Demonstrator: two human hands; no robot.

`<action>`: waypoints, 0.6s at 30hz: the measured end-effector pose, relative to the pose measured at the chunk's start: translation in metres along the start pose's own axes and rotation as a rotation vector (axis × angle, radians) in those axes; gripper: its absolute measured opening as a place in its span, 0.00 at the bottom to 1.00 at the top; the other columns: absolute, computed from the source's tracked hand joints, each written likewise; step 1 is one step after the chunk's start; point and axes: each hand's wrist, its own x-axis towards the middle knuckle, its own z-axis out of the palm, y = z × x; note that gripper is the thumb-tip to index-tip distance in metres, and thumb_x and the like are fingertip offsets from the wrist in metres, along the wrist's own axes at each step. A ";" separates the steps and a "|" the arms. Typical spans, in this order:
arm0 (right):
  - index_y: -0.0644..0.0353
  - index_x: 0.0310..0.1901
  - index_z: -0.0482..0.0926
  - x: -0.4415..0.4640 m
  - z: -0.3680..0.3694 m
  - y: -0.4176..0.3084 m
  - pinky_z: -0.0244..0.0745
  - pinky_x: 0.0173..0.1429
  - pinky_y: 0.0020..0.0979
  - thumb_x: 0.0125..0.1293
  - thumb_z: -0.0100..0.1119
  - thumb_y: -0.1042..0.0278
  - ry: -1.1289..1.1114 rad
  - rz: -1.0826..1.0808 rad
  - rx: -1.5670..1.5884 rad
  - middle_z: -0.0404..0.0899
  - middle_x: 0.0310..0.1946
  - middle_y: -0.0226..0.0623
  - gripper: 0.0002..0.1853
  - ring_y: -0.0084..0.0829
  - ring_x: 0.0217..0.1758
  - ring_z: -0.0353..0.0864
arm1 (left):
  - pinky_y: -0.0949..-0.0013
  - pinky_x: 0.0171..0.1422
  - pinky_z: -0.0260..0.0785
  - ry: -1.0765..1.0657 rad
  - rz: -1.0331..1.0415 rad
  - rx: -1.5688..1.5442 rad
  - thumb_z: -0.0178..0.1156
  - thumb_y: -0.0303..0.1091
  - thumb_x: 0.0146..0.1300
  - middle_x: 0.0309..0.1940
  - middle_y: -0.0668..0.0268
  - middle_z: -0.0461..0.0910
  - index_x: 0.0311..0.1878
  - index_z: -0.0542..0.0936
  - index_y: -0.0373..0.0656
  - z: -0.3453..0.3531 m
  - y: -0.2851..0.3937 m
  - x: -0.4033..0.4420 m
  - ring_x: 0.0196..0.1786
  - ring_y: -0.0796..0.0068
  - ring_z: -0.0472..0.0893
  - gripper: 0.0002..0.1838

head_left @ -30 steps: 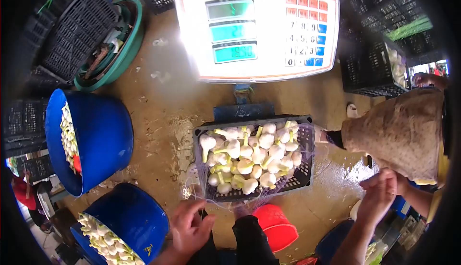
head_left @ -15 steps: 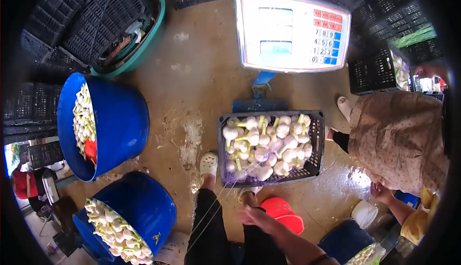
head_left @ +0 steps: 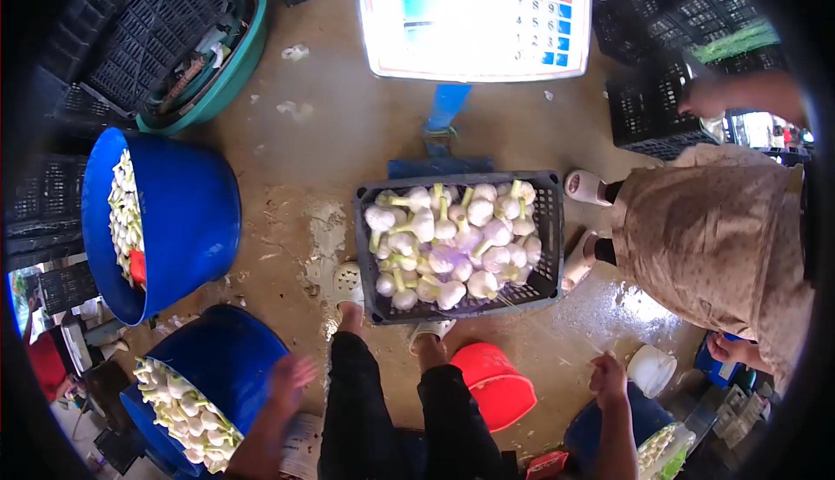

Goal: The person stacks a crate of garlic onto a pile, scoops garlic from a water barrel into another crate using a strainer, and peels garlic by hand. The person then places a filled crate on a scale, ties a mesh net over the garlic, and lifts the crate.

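A black plastic crate [head_left: 546,219] full of garlic bulbs [head_left: 452,236] with short green stems sits in front of my feet, at the foot of a scale. Some purple netting or tint shows among the bulbs. My left hand [head_left: 291,380], smeared by motion, is over the edge of a blue tub [head_left: 252,350] of garlic; its fingers are too blurred to read. My right hand [head_left: 607,377] is apart from the crate, to its lower right, near a white container [head_left: 651,370]. Its fingers are curled closed; what they hold, if anything, cannot be made out.
The scale's display head [head_left: 474,19] stands on a blue post [head_left: 448,108] beyond the crate. A red bucket [head_left: 494,384] is by my leg. Another blue tub [head_left: 196,228] and a green basin [head_left: 252,54] stand left. A person in a brown apron [head_left: 687,236] is at the right.
My right hand has swung from in front of my legs out to the right. My left hand has come into view at the lower left. The thin strings across my legs are gone from there.
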 end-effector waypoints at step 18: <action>0.61 0.48 0.78 -0.011 0.302 -0.070 0.60 0.29 0.17 0.64 0.55 0.70 -0.726 -0.462 0.086 0.78 0.30 0.24 0.12 0.12 0.26 0.67 | 0.55 0.70 0.54 -0.130 1.086 1.780 0.72 0.42 0.42 0.71 0.48 0.43 0.68 0.59 0.48 0.265 0.160 0.052 0.73 0.51 0.47 0.48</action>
